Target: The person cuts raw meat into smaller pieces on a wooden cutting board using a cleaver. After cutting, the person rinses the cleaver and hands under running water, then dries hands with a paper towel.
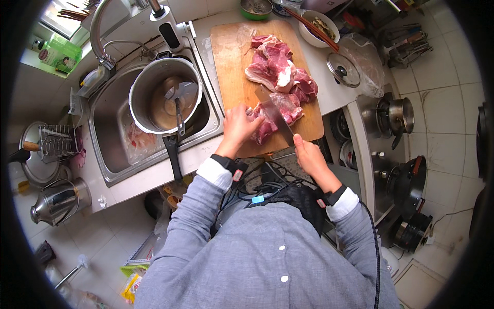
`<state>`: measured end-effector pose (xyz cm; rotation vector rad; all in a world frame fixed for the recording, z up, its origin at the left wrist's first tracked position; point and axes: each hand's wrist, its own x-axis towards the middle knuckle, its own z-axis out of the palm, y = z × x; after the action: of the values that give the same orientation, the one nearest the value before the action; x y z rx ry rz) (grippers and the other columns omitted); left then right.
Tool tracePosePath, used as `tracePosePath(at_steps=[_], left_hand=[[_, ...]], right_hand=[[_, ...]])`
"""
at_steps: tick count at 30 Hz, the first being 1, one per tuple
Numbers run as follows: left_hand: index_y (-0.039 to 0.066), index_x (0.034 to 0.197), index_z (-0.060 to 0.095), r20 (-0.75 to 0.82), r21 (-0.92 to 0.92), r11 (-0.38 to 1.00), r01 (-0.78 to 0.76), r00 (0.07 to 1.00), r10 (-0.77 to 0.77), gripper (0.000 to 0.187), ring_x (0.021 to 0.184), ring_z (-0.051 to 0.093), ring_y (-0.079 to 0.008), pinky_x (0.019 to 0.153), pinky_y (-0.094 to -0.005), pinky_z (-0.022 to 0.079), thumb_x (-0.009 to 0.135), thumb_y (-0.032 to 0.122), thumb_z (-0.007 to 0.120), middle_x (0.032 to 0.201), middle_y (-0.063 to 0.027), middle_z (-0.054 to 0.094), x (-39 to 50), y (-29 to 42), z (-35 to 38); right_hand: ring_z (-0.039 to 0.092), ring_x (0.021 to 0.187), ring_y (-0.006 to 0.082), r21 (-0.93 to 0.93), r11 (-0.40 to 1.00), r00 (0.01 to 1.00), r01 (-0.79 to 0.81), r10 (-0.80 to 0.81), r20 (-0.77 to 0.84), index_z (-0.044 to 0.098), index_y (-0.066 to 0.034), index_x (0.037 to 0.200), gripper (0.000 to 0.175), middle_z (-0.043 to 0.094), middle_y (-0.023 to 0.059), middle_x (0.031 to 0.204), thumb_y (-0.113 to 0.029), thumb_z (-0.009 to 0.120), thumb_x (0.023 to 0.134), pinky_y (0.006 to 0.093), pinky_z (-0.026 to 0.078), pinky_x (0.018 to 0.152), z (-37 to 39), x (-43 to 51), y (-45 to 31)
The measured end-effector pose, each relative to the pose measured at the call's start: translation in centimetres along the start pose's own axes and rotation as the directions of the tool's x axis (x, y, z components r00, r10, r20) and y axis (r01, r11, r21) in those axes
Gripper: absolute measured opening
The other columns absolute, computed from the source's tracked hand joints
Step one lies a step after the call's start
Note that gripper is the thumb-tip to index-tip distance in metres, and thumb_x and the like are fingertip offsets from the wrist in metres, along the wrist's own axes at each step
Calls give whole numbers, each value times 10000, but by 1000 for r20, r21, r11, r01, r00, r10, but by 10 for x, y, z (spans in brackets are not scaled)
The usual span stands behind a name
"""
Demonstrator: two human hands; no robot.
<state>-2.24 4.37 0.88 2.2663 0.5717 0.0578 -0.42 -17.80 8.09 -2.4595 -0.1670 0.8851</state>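
Observation:
On a wooden cutting board (231,69) lie several large pieces of raw meat (272,63). My right hand (308,154) grips the handle of a cleaver (277,117), whose blade stands between a nearer chunk of meat (266,129) and the meat farther right. My left hand (240,125) rests with its fingers on the left side of that nearer chunk and holds it against the board. Whether the blade has gone through the meat cannot be seen.
Left of the board, a large metal pot (133,96) with liquid and a ladle stands over the sink (115,164). Beyond the board are a green bowl (256,9) and a white bowl (305,33) with chopsticks across it. A glass lid (343,70) lies at right.

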Motion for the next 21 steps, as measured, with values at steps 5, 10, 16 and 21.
tracePosePath(at_steps=[5, 10, 16, 21], left_hand=[[33, 950, 608, 11, 223, 975, -3, 1000, 1, 519, 995, 515, -356, 808, -464, 433, 614, 399, 755, 1011, -158, 590, 2, 16, 5], [63, 890, 651, 85, 193, 981, -27, 996, 11, 401, 981, 515, -352, 815, -462, 436, 629, 354, 740, 982, -137, 598, 5, 12, 9], [83, 871, 657, 67, 120, 989, -89, 994, 81, 291, 933, 517, -345, 775, -456, 441, 649, 267, 701, 932, -108, 593, 5, 4, 15], [90, 866, 645, 53, 109, 974, -199, 980, 194, 212, 915, 508, -321, 770, -456, 423, 659, 137, 660, 919, -91, 566, -7, 7, 21]], right_hand=[[586, 860, 440, -71, 997, 999, -38, 37, -16, 633, -21, 855, 709, 627, 252, 822, -593, 220, 927, 500, 454, 738, 11, -11, 2], [600, 852, 424, -208, 978, 1000, -28, 26, -13, 649, -43, 878, 681, 639, 233, 828, -568, 218, 934, 508, 468, 738, 21, -4, -6], [592, 861, 433, -217, 976, 998, 30, -40, -38, 648, -26, 864, 683, 631, 248, 827, -548, 215, 942, 502, 457, 761, 26, 27, -40], [586, 883, 444, -142, 989, 999, 48, -47, 7, 653, -17, 879, 702, 623, 269, 851, -551, 202, 941, 497, 447, 785, 29, 59, -62]])
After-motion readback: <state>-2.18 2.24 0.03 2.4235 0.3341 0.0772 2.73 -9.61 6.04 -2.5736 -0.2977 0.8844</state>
